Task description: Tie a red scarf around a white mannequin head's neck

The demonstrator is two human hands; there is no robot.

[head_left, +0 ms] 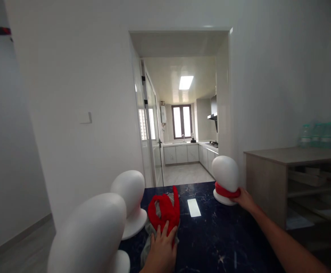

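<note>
Dark marbled tabletop [205, 237] fills lower center as I watch remotely: my left hand [163, 242] rests on red cloth [168, 212] there, its grip unclear to me, while my right hand [243, 199] grasps a red band [224, 191] around a white mannequin head [225, 171], right of center.

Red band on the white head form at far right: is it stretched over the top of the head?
No, the red band runs low across the white head form, just above its base.
</note>
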